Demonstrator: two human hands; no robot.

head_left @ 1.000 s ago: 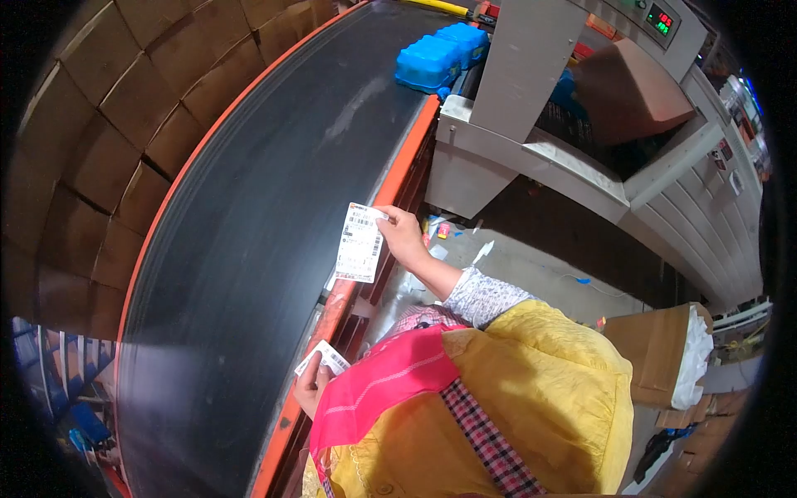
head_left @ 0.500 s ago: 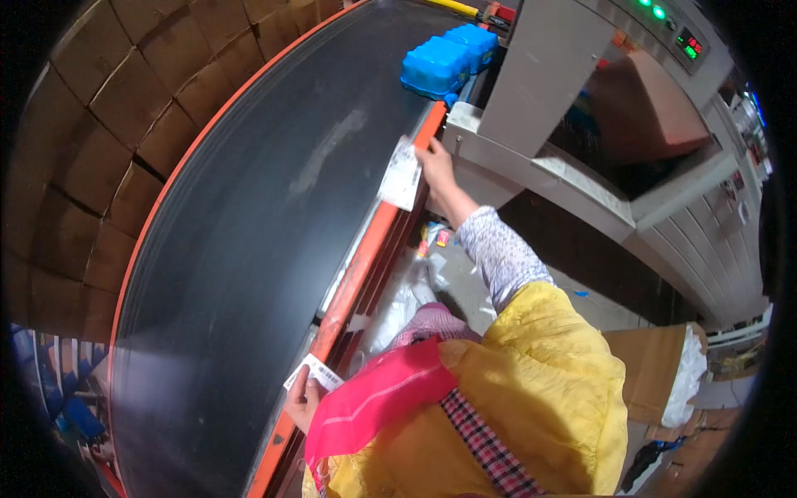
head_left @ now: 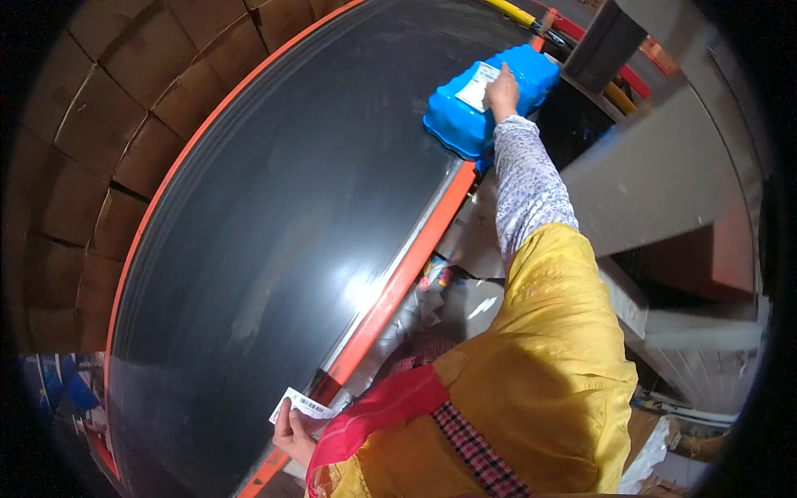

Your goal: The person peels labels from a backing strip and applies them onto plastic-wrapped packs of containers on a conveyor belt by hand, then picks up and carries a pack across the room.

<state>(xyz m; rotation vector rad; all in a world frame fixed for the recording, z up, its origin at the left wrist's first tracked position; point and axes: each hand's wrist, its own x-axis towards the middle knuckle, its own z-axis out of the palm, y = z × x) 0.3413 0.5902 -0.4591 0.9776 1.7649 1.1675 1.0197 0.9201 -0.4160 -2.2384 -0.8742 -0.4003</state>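
My right hand (head_left: pixel 502 93) reaches to the top of a blue wrapped package (head_left: pixel 465 124), with a white printed label (head_left: pixel 478 86) under its fingers. The label lies against the package's upper face. At the belt's near edge, my left hand (head_left: pixel 292 436) pinches white barcode labels (head_left: pixel 304 405) between thumb and fingers. The package rests at the far right of the dark conveyor belt (head_left: pixel 249 224), beside the machine's opening.
Stacked brown cartons (head_left: pixel 91 166) line the belt's left side. An orange rail (head_left: pixel 398 282) runs along its near edge. A grey machine (head_left: pixel 656 166) stands at the right, and a yellow bar (head_left: pixel 510 11) crosses the far end. Scraps litter the floor.
My right hand has moved up and away with the label, from above the rail onto the blue package. The view has shifted. My left hand still holds its labels.
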